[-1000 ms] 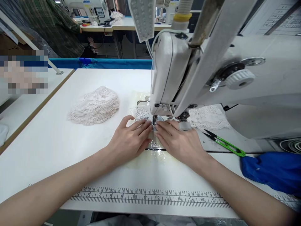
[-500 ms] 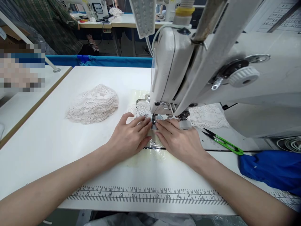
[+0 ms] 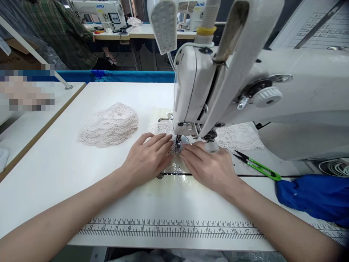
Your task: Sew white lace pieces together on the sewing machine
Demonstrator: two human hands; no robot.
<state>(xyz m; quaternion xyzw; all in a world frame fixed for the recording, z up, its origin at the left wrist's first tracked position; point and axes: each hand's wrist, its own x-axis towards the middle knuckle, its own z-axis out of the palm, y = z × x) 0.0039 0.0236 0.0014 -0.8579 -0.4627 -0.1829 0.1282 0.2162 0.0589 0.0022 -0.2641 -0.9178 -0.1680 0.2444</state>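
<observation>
A white sewing machine head stands over the table, its presser foot low between my two hands. Just left of the foot, my left hand has its fingers closed together on a white lace piece; the lace shows behind the hand and at its fingertips. My left thumb is partly hidden and the hand is a little blurred. To the right, my right hand lies with straight fingers beside the foot, nothing visible in it. A stack of lace pieces lies farther left.
More lace lies behind my right hand. Green-handled thread snips and blue cloth are at the right. A printed ruler runs along the front edge. Beyond the blue barrier a person in a plaid sleeve is near other machines.
My left hand has drawn slightly left, with its thumb tucked in, and lace now shows beside its fingertips. My right hand has barely moved. The whole view has shifted slightly.
</observation>
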